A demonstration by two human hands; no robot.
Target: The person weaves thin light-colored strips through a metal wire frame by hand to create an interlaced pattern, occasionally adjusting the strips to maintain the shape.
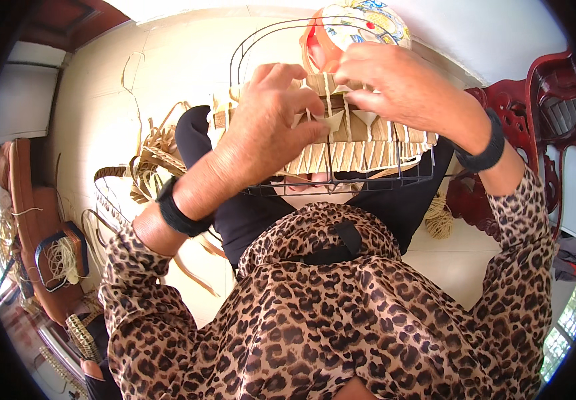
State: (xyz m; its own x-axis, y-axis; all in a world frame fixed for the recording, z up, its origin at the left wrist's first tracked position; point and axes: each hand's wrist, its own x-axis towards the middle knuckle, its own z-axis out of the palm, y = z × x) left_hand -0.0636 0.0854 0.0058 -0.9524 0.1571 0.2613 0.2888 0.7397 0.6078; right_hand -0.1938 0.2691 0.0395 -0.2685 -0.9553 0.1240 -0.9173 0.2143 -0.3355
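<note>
A basket of black wire frame [331, 163] and tan woven strips lies across my lap, its woven panel [351, 155] crossed by pale cord in slanted rows. Over the middle of the panel, my left hand [278, 110] is bent, thumb and fingers apart above a pale flat strip [332, 123]. My right hand [395, 83] hovers at the panel's far side, its thumb and forefinger parted near a short pale strip end. Both sets of fingertips are close to the white cord [329, 90] running across the weave. Whether either hand touches the cord cannot be told.
Beyond the basket stands a reddish-orange container [315, 50] beside a round patterned lid or seat [371, 23]. Loose tan strips [158, 150] heap on the floor at left. A cord bundle [439, 217] lies right of my leg, near carved dark red furniture [501, 120]. A brown bench [35, 200] stands far left.
</note>
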